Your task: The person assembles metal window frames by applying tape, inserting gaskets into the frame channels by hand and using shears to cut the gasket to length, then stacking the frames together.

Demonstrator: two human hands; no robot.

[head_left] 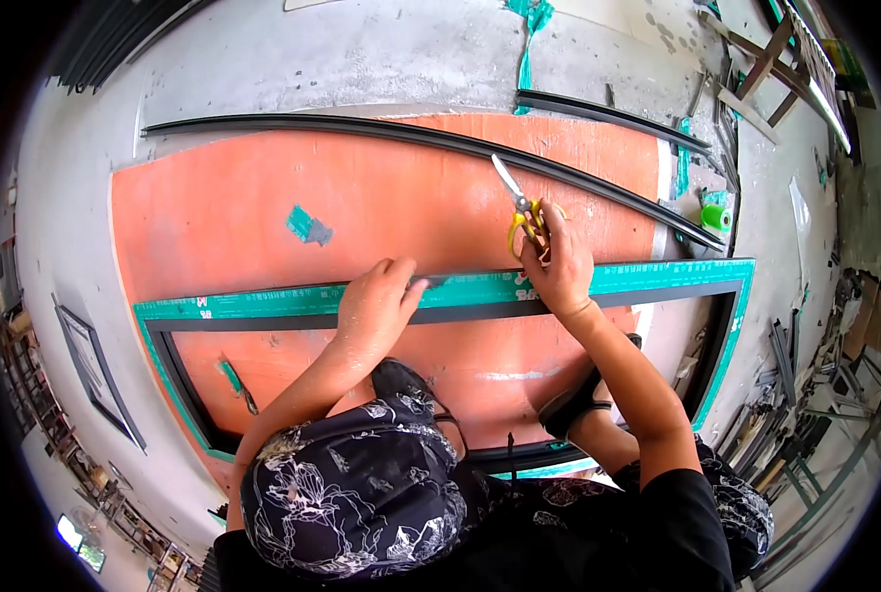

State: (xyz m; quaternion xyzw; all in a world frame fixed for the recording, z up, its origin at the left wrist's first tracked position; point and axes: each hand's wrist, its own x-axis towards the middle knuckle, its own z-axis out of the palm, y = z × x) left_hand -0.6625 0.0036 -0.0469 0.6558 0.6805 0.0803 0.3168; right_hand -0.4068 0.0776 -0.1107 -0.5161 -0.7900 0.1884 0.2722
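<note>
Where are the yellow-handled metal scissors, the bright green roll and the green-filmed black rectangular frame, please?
Yellow-handled metal scissors (pixel 523 205): head view, at the pivot.
Bright green roll (pixel 715 216): head view, middle of its body.
Green-filmed black rectangular frame (pixel 482 290): head view, on the far bar's green film.

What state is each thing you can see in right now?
Scissors: in the right hand, blades look together, tips pointing away
Left hand: over the frame, fingers bent, unclear if holding anything
Frame: lying on the orange board, green film on its face
Long strip: lying across the board
Green scrap: loose on the board
</note>
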